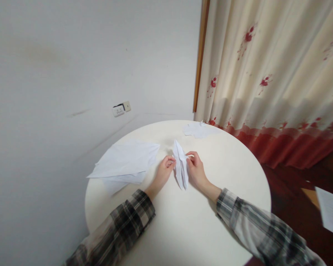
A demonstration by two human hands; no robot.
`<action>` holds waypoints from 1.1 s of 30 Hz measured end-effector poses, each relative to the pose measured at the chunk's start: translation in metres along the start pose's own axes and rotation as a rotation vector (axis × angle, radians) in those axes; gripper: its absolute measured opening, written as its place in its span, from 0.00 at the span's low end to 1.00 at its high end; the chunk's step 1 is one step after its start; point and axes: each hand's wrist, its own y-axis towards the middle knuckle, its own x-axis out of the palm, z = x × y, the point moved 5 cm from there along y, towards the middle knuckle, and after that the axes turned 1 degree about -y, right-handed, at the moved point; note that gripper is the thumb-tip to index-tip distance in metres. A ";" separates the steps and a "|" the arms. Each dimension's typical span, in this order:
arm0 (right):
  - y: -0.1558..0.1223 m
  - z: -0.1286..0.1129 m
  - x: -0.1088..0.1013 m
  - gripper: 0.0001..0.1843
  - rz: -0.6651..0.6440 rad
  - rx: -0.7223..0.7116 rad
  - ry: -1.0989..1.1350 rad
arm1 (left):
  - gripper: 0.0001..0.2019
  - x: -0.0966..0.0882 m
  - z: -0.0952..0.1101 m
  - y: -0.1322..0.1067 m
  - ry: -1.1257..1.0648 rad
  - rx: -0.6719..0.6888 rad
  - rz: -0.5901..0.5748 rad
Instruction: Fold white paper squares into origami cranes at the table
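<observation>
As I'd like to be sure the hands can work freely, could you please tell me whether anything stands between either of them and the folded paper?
Nothing visible does: the left hand and right hand meet the folded paper at opposite sides. The loose sheets lie off to the left.

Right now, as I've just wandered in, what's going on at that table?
Someone in plaid sleeves is handling a narrow piece of folded white paper at a round white table. The left hand pinches its left side and the right hand its right side. More white sheets lie overlapping to the left, and another piece of paper lies near the table's far edge.
</observation>
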 end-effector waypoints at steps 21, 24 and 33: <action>0.004 -0.006 0.002 0.17 -0.049 -0.021 -0.128 | 0.17 0.002 -0.002 -0.004 -0.014 -0.028 0.017; 0.003 -0.005 0.004 0.16 -0.070 -0.042 -0.097 | 0.17 0.002 -0.001 -0.003 -0.008 -0.027 0.024; 0.002 -0.007 0.004 0.16 -0.096 -0.071 -0.094 | 0.15 -0.001 0.001 -0.002 0.010 -0.025 0.076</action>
